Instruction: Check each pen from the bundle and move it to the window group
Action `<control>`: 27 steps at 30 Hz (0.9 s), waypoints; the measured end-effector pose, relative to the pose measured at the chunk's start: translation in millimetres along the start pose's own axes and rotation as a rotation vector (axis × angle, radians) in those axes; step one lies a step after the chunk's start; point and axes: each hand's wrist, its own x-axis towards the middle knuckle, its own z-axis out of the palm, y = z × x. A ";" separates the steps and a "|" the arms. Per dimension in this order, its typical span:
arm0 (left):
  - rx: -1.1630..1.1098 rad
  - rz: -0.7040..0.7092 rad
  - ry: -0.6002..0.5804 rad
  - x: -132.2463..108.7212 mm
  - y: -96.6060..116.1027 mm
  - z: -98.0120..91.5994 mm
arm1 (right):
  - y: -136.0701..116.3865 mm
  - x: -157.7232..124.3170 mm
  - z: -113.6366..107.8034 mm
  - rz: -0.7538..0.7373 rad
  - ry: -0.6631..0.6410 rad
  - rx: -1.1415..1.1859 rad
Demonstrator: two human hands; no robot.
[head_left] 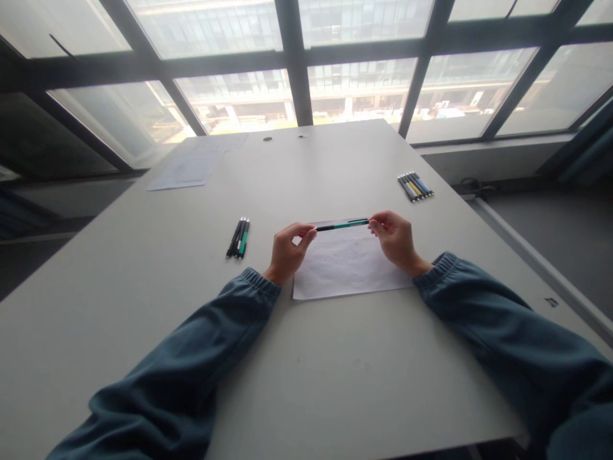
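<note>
A green and black pen (341,225) is stretched level between my two hands, above a sheet of white paper (352,268). My left hand (290,250) pinches its left end between thumb and fingers. At the clip end, my right hand (395,240) pinches the other tip. The paper lies flat under the pen, its right edge partly covered by my right hand and sleeve. Left of my left hand lies a small group of black and green pens (238,239), side by side on the table.
Several pens with black, yellow and blue parts (416,186) lie in a row near the table's right edge. More paper sheets (184,169) rest at the far left of the white table (143,306). A small dark scrap (551,301) sits at right. Windows stand behind.
</note>
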 end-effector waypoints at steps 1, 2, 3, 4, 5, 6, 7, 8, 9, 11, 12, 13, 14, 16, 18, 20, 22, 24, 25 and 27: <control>0.000 0.000 -0.001 0.0 0.2 0.0 | 0.2 0.1 0.0 -0.002 -0.001 -0.001; 0.000 -0.001 -0.002 0.0 0.4 0.0 | 0.4 0.1 0.0 -0.003 -0.001 -0.002; 0.000 -0.002 -0.002 0.0 0.6 0.0 | 0.8 0.1 0.0 -0.005 -0.003 -0.001; -0.001 -0.003 -0.002 0.0 0.8 -0.1 | 1.1 0.0 0.0 -0.006 -0.004 0.000; -0.002 -0.004 -0.001 0.0 1.1 -0.2 | 1.5 0.0 0.1 -0.007 -0.005 0.002; -0.002 -0.004 -0.002 0.0 1.6 -0.3 | 1.9 -0.1 0.1 -0.007 -0.005 0.003; -0.002 -0.004 -0.003 0.0 2.0 -0.4 | 2.2 -0.2 0.2 -0.007 -0.005 0.004; -0.001 -0.005 -0.003 0.1 2.6 -0.5 | 2.5 -0.2 0.2 -0.008 -0.005 0.004; 0.000 -0.006 -0.003 0.1 3.2 -0.6 | 2.7 -0.2 0.2 -0.009 -0.004 0.005; 0.000 -0.008 -0.004 0.4 4.2 -0.7 | 3.0 -0.2 0.2 -0.010 -0.004 0.005; -0.001 -0.009 -0.005 0.6 4.6 -0.7 | 3.0 -0.2 0.2 -0.011 -0.004 0.007; -0.002 -0.008 -0.005 0.7 5.0 -0.6 | 3.0 -0.1 0.1 -0.013 -0.005 0.010; -0.001 -0.007 -0.006 0.9 5.4 -0.6 | 2.9 0.0 0.1 -0.015 -0.006 0.013; 0.002 -0.005 -0.010 1.2 6.1 -0.6 | 2.8 0.2 0.0 -0.016 -0.008 0.014; 0.006 -0.005 -0.010 1.4 6.8 -0.7 | 3.0 0.4 -0.2 -0.014 -0.010 0.010; 0.009 -0.004 -0.011 1.4 7.3 -0.7 | 3.4 0.7 -0.4 -0.009 -0.013 0.009; 0.011 0.000 -0.013 1.5 7.4 -0.8 | 4.0 0.9 -0.5 -0.009 -0.015 0.014; 0.009 0.003 -0.014 1.4 7.2 -0.8 | 4.2 1.0 -0.5 -0.011 -0.013 0.020; 0.007 0.003 -0.014 1.4 7.1 -0.8 | 4.0 1.0 -0.5 -0.012 -0.012 0.020; 0.003 -0.002 -0.016 1.4 6.8 -0.8 | 3.1 0.9 -0.4 -0.011 -0.013 0.016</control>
